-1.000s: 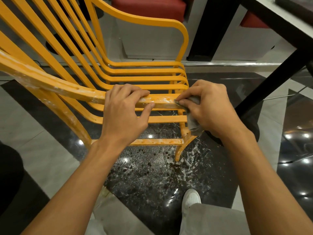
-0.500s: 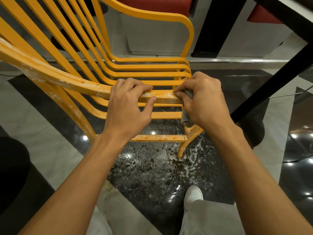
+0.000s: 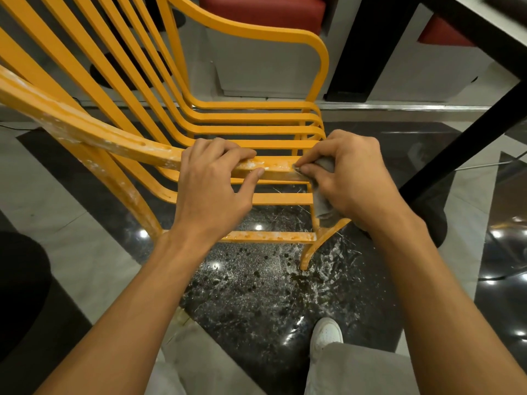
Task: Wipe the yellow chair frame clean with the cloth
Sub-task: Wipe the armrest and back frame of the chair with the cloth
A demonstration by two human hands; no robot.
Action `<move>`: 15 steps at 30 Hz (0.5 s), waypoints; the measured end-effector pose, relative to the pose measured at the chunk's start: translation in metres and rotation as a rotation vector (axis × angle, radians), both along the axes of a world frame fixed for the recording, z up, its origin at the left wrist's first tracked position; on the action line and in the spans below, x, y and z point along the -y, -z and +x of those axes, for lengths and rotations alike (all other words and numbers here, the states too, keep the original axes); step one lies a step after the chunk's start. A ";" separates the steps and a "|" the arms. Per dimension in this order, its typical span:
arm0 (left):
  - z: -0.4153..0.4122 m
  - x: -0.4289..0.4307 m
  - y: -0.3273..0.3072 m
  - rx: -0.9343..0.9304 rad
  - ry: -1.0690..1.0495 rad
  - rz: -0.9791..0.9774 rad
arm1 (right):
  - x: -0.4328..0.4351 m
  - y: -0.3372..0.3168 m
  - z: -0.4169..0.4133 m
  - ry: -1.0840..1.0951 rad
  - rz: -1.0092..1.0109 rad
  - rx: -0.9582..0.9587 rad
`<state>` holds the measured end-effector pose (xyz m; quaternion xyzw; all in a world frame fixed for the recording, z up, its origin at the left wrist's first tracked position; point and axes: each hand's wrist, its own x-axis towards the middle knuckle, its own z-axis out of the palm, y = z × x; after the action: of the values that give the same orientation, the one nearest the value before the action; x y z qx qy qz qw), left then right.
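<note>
Down at the bottom, a white shoe (image 3: 326, 333) stood on the dark speckled floor (image 3: 256, 295), and that floor was streaked with white smears and flecks right under the chair's front leg. Up to the action: the left hand (image 3: 211, 183) was clamped on the near arm rail (image 3: 85, 129), fingers curled over the top, thumb angled up from below. Just beside it, the right hand (image 3: 350, 178) pinched the grey cloth (image 3: 322, 203) between thumb and fingertips, pressing it onto the front end of that same rail, with the loose part hanging down beside the front leg. The rail was blotched with pale residue along its length. Beyond the hands, the yellow chair frame (image 3: 256, 32) spread out, seat slats and far armrest. Farther back sat a red seat (image 3: 262, 10) and a black table leg (image 3: 462, 138).
</note>
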<state>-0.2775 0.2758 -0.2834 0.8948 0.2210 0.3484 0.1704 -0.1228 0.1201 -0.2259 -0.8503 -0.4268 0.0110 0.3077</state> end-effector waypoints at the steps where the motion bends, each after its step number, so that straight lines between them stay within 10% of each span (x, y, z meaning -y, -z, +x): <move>1: 0.000 0.000 0.000 0.000 0.000 -0.002 | -0.001 0.000 0.001 0.035 0.003 0.019; 15: -0.003 -0.002 0.000 0.004 -0.004 0.004 | -0.014 0.003 -0.014 0.077 0.014 0.073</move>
<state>-0.2808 0.2780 -0.2833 0.8940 0.2216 0.3511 0.1686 -0.1373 0.1338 -0.2291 -0.8638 -0.4047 -0.0348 0.2980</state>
